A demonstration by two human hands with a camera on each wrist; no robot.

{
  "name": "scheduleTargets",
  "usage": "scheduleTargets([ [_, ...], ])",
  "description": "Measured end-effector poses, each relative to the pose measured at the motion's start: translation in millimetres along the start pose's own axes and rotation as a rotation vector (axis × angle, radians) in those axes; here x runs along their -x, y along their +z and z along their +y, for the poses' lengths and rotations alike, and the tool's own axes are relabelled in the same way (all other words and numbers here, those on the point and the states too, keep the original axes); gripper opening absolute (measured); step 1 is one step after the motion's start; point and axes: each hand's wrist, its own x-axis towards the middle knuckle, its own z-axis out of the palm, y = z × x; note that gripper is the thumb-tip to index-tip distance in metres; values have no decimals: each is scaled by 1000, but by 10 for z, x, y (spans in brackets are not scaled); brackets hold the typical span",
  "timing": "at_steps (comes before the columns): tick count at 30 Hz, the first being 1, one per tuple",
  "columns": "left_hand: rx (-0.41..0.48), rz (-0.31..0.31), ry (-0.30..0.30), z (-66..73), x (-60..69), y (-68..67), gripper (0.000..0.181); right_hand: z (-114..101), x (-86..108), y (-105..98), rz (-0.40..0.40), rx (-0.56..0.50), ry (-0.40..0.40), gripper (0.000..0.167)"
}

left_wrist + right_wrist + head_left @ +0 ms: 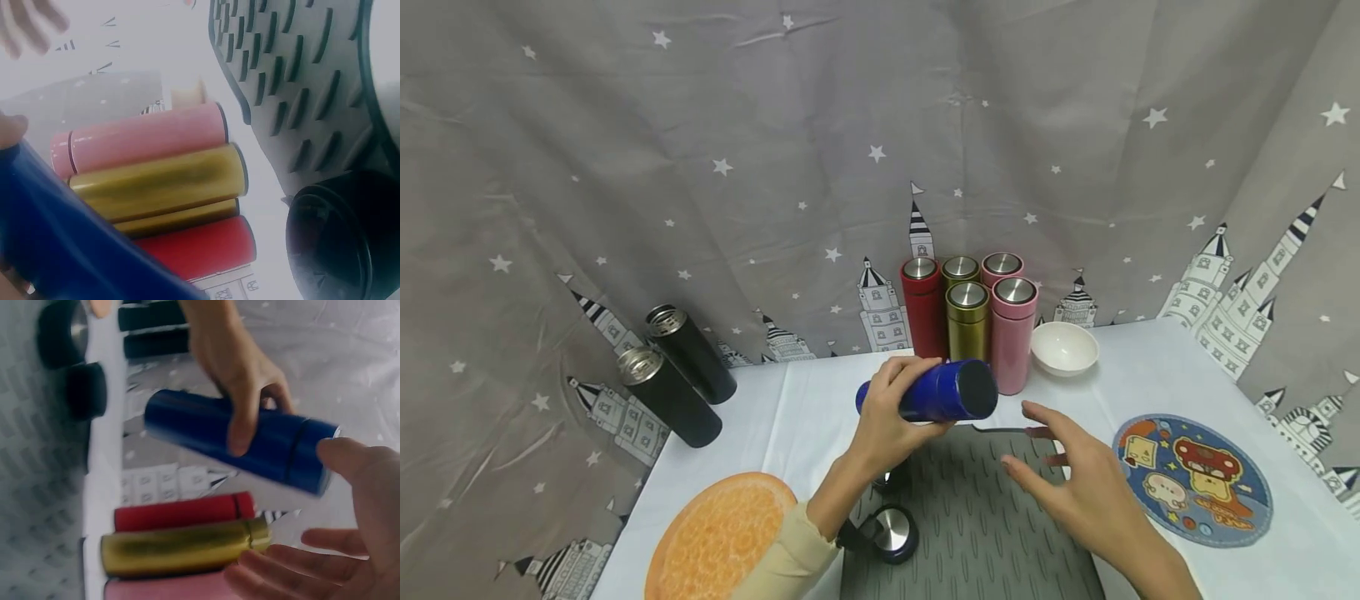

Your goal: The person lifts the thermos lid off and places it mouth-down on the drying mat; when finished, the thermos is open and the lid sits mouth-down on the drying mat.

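Note:
My left hand grips a blue thermos bottle round its body and holds it tilted above the table, its dark base towards the head camera. Just right of that base, my right hand hovers with fingers spread and holds nothing. In the right wrist view, its thumb overlaps the end of the blue bottle, but the head view shows the two apart. Below the left hand, a black lid with a silver top lies on the grey textured mat; a second lid is partly hidden behind the wrist.
Behind the mat stand a red bottle, gold bottles and pink bottles. A white bowl is beside them. Two lidless black bottles stand at left. An orange round mat and a cartoon round mat flank the grey one.

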Motion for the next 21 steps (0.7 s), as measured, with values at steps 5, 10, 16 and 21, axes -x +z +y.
scheduleTargets([
  [5, -181, -19, 132, 65, 37, -11, 83, -171, -234, 30, -27, -114, 52, 62],
  [10, -334, -59, 235, 154, 62, -36, 84, -312, -401, 88, -123, -95, 197, 60],
  [16, -340, -95, 214, 219, 38, -112, 80, -399, -469, 102, -163, -38, 254, 61],
  [21, -332, -134, 196, 236, 55, -186, 80, -402, -409, 124, -147, -71, 182, 56],
])
